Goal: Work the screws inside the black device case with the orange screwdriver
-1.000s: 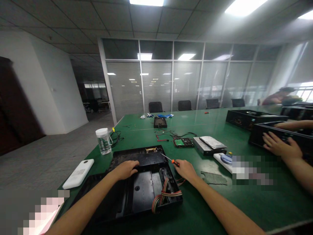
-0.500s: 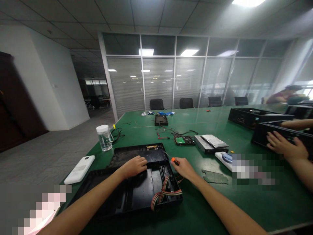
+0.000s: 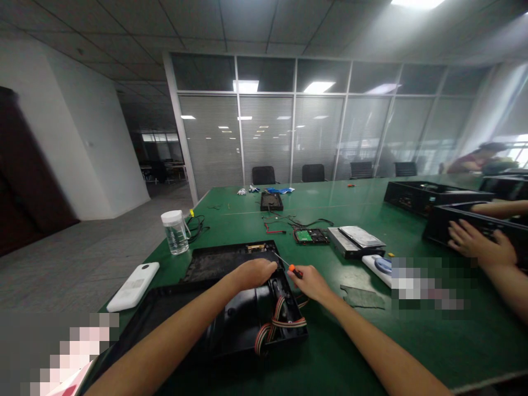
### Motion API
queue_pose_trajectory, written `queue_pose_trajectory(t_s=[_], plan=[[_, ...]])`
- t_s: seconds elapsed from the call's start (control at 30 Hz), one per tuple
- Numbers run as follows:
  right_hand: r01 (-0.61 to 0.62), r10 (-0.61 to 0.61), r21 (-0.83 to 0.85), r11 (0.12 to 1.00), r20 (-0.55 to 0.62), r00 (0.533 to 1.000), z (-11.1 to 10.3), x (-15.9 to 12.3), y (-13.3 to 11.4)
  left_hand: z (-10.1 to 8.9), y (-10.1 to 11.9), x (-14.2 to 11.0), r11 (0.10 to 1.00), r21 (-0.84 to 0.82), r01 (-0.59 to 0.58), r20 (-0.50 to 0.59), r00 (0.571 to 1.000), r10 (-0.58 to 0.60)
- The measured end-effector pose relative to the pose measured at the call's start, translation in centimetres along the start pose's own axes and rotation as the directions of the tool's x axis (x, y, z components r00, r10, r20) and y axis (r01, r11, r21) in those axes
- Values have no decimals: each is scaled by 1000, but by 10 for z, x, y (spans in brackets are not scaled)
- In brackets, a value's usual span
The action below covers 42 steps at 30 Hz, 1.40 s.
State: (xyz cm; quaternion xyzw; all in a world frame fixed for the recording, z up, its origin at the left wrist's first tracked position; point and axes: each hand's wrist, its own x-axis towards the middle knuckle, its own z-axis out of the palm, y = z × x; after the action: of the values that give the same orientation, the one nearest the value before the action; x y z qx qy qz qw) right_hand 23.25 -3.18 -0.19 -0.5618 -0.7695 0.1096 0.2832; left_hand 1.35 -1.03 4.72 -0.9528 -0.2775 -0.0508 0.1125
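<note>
A black computer case panel (image 3: pixel 206 335) lies before me on the table, with striped ribbon wires (image 3: pixel 284 323) at its right end and a brass-coloured strip (image 3: pixel 256 248) on its far part. My right hand (image 3: pixel 309 280) is closed round a screwdriver (image 3: pixel 296 271) with an orange and black handle. Its thin shaft points up and left, toward the panel's far right corner. Over the panel's right side, my left hand (image 3: pixel 258 273) is closed, thumb and fingertips together close to the screwdriver. Whatever those fingers pinch is too small or hidden to make out.
Left stand a water bottle (image 3: pixel 175 232) and a white power bank (image 3: pixel 132 287). A circuit board (image 3: pixel 311 236), a silver drive (image 3: pixel 357 242) and a flat dark piece (image 3: pixel 363 297) lie to the right. A co-worker's hand (image 3: pixel 480 242) rests on a black case (image 3: pixel 437 223).
My left hand has moved right across the panel, close to the screwdriver's tip end. My right hand and the screwdriver have hardly moved.
</note>
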Motion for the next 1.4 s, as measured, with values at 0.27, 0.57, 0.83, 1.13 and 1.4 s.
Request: queue_pose_trajectory(t_s=[0.27, 0.57, 0.83, 1.13, 1.4], plan=[[-9, 7, -28, 1000, -93, 996, -3, 4, 11, 31, 3, -7, 887, -443, 131, -111, 974, -200], [-1, -3, -32, 999, -115, 993, -7, 5, 10, 57, 1, -1, 884, -462, 77, -245, 946, -211], [-13, 16, 22, 1000, -140, 990, -12, 8, 15, 51, 4, -7, 940, -339, 30, -205, 973, -105], [-281, 266, 506, 816, 103, 958, -35, 13, 32, 42, 1, -9, 918, -397, -25, -196, 979, -58], [48, 107, 601, 797, -220, 970, -63, 10, 32, 41, 4, -6, 903, -420, 93, -137, 977, -164]])
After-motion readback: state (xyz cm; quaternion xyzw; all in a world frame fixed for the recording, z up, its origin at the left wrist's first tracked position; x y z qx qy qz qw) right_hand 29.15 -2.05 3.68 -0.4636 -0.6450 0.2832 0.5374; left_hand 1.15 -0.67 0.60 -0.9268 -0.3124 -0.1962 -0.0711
